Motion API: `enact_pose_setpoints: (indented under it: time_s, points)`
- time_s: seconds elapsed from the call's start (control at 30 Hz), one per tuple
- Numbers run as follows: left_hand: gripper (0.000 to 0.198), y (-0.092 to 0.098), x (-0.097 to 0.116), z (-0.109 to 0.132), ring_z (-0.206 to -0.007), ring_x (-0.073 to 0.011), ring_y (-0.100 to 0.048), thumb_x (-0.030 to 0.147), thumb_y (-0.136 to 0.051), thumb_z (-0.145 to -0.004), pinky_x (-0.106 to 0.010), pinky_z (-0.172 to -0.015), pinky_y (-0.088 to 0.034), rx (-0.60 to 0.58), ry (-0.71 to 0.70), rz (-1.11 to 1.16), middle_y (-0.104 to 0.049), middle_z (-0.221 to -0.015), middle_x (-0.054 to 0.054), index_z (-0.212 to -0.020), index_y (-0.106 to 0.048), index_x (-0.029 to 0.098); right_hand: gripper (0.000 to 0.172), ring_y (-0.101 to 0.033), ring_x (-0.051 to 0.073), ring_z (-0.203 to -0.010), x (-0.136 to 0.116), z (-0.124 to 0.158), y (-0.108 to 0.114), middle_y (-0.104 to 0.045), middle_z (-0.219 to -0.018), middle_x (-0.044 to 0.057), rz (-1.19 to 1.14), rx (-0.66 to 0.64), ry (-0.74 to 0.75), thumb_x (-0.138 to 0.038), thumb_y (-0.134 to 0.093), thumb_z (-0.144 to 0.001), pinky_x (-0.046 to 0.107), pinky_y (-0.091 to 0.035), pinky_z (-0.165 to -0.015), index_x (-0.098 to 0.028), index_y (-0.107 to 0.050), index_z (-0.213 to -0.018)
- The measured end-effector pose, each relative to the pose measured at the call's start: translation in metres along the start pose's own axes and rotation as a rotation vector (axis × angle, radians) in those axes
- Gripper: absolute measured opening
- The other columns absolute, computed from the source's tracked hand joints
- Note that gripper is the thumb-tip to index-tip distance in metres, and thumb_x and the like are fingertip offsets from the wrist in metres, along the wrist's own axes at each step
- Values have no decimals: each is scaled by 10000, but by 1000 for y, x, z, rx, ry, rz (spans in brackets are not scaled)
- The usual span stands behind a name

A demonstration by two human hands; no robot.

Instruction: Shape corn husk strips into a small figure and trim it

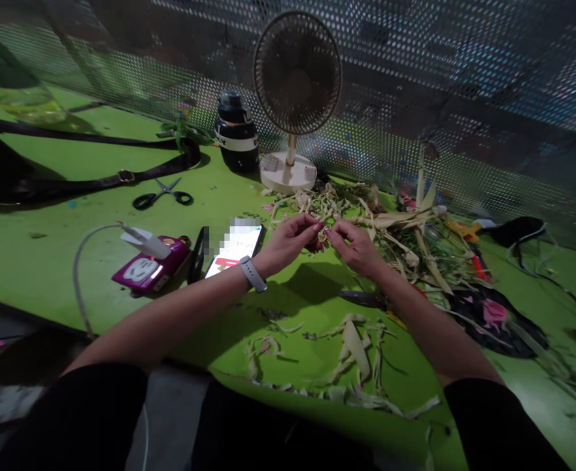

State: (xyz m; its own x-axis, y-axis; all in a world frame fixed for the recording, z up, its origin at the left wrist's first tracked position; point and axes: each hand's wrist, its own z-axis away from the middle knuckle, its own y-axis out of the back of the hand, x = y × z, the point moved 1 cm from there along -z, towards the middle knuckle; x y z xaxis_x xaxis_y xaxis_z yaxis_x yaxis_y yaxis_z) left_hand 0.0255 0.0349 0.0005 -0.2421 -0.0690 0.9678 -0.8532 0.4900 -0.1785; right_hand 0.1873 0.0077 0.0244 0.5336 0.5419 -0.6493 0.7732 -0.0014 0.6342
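My left hand (292, 237), with a grey watch band on its wrist, is closed in a pinch in front of the fan. Facing it, my right hand (355, 247) also pinches with thumb and forefinger. A small pale plant strip (323, 234) shows between the fingertips, which almost meet; its full shape is hidden by the fingers. Just beyond and to the right spreads a heap of dry husk-like leaves and stems (405, 222). Loose pale strips (356, 347) lie on the green table (297, 320) below my hands.
A fan (288, 171) and a dark bottle (237, 134) stand at the back. Scissors (163, 194), a purple power socket (153, 265) with a white plug, and a lit phone (236, 248) lie left. Dark-bladed pliers or shears (363, 299) sit under my right forearm.
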Motion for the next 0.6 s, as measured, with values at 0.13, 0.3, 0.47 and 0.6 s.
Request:
enact_pose_setpoints:
  time_s: [0.13,0.3,0.47,0.6]
  points:
    - [243,1,5,2,-586,-59,-593,372,-612,-864,-184,-560,-488,-74,44,34,-579,-651,42,-874,-471,174,326,-373,107,-566,-1,0,2,-418,-625,-37,-58,-30,5,-451,-439,-931,257,-311,-562,-212,-437,-710]
    - [291,0,8,5,-463,-40,-480,431,-579,-877,-157,-418,-336,-203,159,109,-511,-581,59,-802,-448,182,359,-395,107,-562,-3,2,3,-451,-640,-32,-117,-104,-15,-516,-429,-929,261,-341,-569,-218,-448,-730]
    - [300,1,5,3,-504,-55,-528,416,-667,-814,-164,-449,-363,-153,236,301,-522,-597,55,-824,-489,174,379,-417,105,-556,-3,3,2,-453,-635,-33,-156,-79,-20,-550,-429,-921,259,-355,-558,-219,-454,-737]
    - [294,2,6,3,-555,-78,-578,443,-615,-850,-178,-448,-384,-228,206,258,-563,-662,29,-841,-496,174,366,-437,106,-547,-2,3,3,-466,-623,-36,-191,-96,-35,-541,-434,-924,257,-363,-548,-221,-457,-748]
